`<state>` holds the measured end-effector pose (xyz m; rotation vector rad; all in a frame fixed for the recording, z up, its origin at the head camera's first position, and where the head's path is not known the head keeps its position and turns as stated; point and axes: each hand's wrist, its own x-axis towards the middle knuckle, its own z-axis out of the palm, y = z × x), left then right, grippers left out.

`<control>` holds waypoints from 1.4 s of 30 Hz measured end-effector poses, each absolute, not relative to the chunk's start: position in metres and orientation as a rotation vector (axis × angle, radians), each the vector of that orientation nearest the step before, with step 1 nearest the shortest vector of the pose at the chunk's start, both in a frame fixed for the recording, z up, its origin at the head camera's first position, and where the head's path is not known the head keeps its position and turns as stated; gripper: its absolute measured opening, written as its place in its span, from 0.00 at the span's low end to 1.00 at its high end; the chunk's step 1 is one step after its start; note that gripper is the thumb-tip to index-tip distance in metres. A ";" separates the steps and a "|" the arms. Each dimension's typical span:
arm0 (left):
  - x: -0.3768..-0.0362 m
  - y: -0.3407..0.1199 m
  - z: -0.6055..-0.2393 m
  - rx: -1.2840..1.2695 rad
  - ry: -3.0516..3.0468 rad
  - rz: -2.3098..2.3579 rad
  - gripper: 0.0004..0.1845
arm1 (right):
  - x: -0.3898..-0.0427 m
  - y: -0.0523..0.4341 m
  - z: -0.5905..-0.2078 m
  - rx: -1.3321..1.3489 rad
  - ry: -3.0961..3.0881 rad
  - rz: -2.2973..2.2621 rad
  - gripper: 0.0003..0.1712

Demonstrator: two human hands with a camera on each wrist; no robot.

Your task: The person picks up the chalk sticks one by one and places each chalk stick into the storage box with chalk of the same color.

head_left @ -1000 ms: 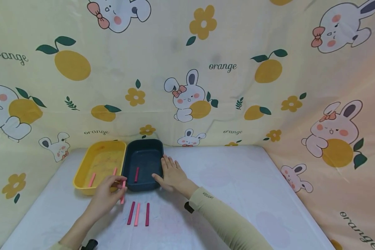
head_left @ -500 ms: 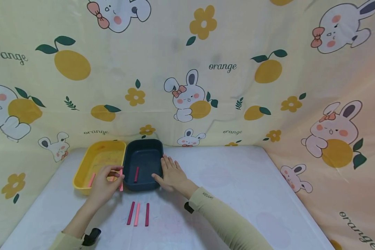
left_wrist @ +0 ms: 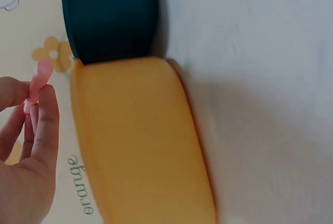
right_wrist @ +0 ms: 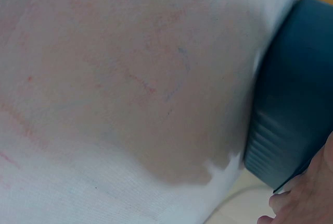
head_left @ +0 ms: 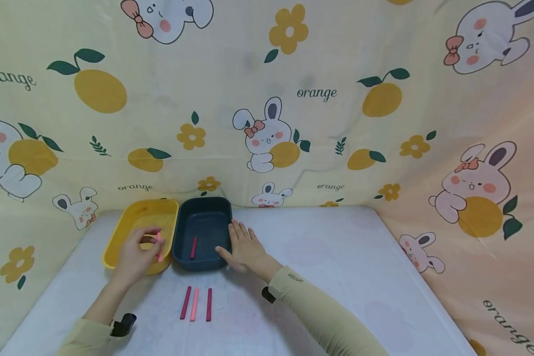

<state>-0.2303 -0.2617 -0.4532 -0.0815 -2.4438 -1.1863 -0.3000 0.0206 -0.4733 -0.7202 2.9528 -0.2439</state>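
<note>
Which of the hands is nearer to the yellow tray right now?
Left. The left hand hovers over the yellow tray, pinching a pink stick; the right hand rests beside the dark blue tray, farther away.

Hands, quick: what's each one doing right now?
Left hand: pinches a light pink stick over the yellow tray.
Right hand: open, fingers straight against the dark blue tray.

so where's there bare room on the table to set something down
The table is bare right of the right hand, out to the cloth wall. It is crowded at left: yellow tray, dark tray, left hand, three sticks.
</note>
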 end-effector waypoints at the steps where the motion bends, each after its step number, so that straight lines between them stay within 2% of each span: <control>1: -0.231 -0.264 -0.453 -0.073 -2.451 -1.189 0.18 | -0.300 0.021 -0.473 -0.723 2.955 -0.243 0.51; 16: -0.259 -0.295 -0.461 -0.031 -2.607 -1.162 0.18 | -0.300 0.021 -0.474 -0.726 2.950 -0.241 0.51; 30: -0.282 -0.315 -0.469 -0.095 -2.841 -1.234 0.19 | -0.299 0.021 -0.471 -0.733 2.942 -0.251 0.51; 42: -0.296 -0.322 -0.476 -0.057 -2.981 -1.285 0.19 | -0.298 0.021 -0.471 -0.739 2.948 -0.233 0.51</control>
